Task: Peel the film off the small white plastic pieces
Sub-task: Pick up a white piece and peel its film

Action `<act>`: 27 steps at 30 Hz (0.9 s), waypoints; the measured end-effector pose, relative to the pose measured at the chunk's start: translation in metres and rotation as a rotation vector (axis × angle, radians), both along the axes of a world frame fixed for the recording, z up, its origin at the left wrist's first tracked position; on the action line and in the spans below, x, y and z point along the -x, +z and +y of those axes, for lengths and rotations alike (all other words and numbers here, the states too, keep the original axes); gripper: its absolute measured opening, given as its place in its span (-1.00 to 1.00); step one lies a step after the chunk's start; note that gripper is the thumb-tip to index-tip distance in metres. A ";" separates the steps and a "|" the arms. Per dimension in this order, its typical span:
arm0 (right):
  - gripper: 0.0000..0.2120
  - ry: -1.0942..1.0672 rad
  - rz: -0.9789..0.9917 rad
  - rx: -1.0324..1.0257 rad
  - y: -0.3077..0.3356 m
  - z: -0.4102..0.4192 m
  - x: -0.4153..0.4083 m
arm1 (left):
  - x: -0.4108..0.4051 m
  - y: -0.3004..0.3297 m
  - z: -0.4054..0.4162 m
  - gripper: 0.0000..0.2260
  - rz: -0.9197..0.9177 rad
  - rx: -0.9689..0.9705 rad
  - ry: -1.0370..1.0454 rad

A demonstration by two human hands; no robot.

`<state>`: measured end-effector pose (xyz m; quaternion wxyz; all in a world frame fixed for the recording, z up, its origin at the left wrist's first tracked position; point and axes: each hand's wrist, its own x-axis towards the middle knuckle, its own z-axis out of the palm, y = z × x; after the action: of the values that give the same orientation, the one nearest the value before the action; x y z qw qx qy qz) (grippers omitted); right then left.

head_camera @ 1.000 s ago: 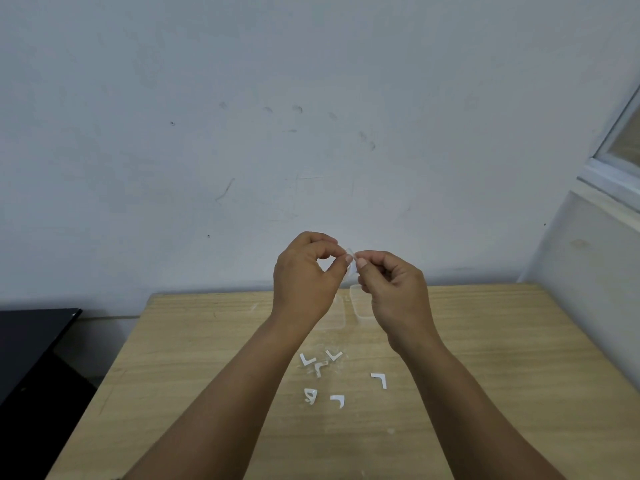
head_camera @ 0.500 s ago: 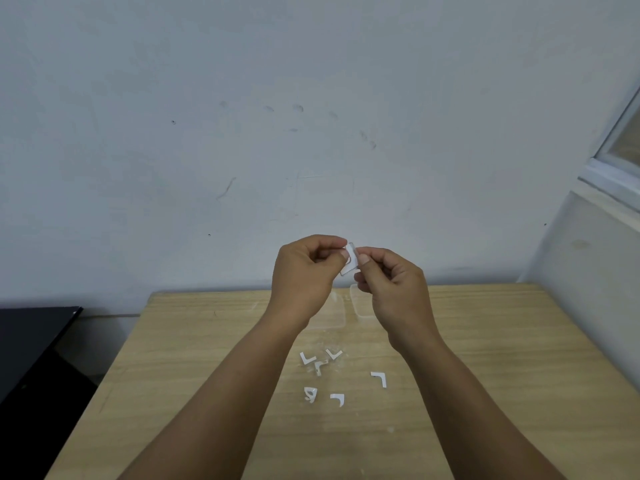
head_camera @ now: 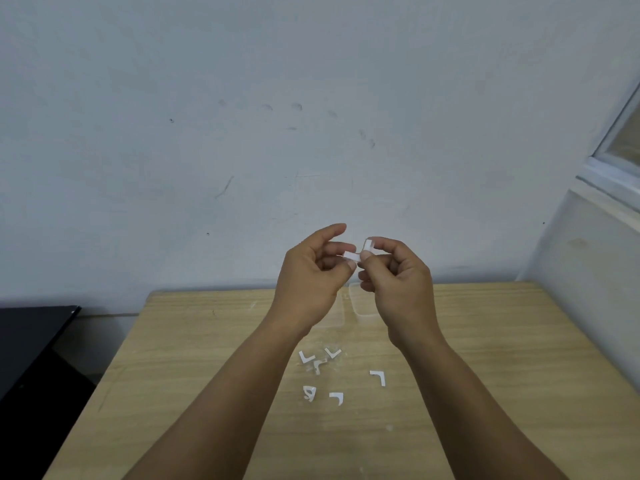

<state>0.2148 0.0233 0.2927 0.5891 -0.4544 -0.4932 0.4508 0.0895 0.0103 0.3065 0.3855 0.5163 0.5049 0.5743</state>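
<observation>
We hold white piece above bench: left hand pinches near arm, right hand pinches corner. Light, stiff, slippery; film thin, best lifted at edge.

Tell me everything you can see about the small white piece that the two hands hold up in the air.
The white piece looks like thin, matte plastic bent into an L: one arm lies roughly level toward the left hand, the other stands up by the right hand. Both hands pinch it at the fingertips, above the far edge of the wooden table, in front of the wall. Whether film still covers it is too small to tell.
</observation>
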 end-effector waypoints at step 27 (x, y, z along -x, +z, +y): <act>-0.92 0.074 0.053 0.041 0.006 -0.003 -0.001 | -0.002 0.004 0.001 -0.81 -0.066 -0.062 0.064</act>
<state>0.2156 0.0202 0.2991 0.5755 -0.4359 -0.4842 0.4943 0.0911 0.0114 0.3104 0.3673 0.4923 0.4903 0.6184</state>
